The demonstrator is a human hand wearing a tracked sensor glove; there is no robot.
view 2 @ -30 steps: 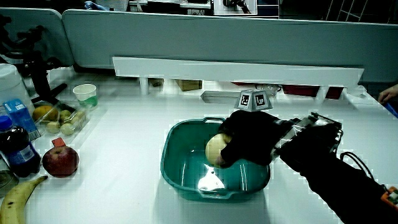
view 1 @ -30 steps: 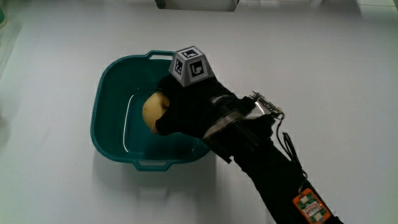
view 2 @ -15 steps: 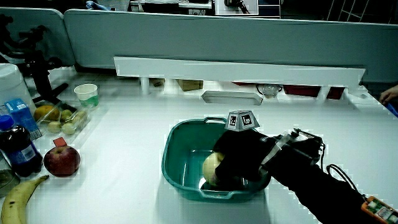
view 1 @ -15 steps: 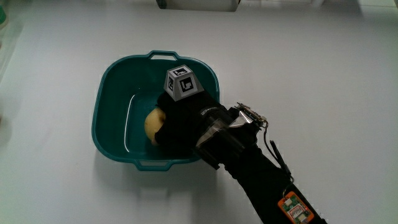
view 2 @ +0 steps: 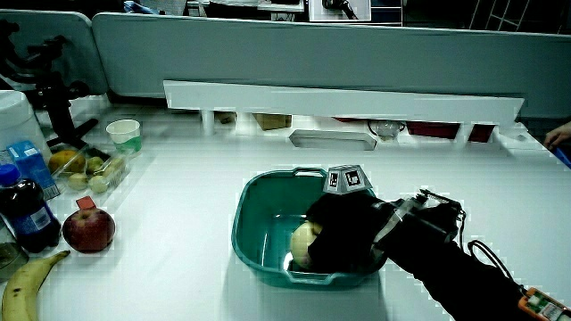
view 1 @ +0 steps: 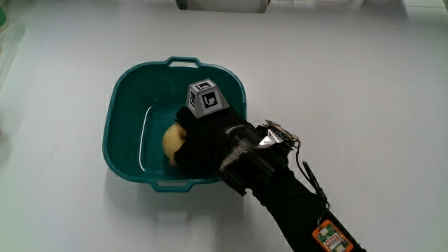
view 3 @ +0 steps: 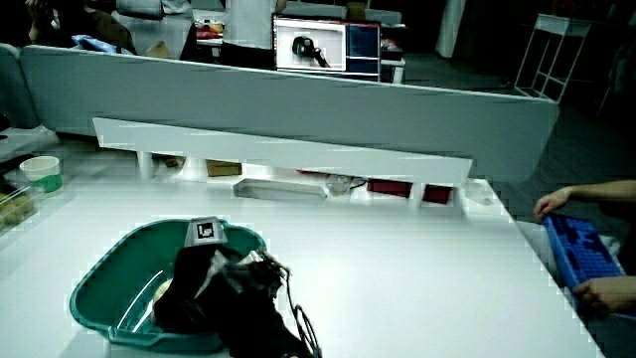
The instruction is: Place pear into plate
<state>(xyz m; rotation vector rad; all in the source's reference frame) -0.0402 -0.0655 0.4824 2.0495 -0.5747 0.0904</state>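
The plate is a deep teal basin with two handles [view 1: 126,91] [view 2: 254,214] [view 3: 109,278] standing in the middle of the white table. A pale yellow pear [view 1: 171,140] [view 2: 303,242] lies inside it, near the basin's floor. The hand [view 1: 199,140] [view 2: 343,234] [view 3: 194,283] in its black glove reaches into the basin and its fingers curl around the pear. The patterned cube [view 1: 204,99] sits on the hand's back. The forearm runs out over the basin's rim toward the person. In a side view the hand hides the pear.
In a side view, at the table's edge, lie a red apple [view 2: 88,231], a banana [view 2: 25,283], a dark bottle [view 2: 20,214], a tray of small fruit [view 2: 85,169] and a paper cup [view 2: 124,135]. A low partition [view 2: 339,98] closes off the table.
The hand has lowered the pear from above the basin's rim down to its floor. Over the last half second it barely moved.
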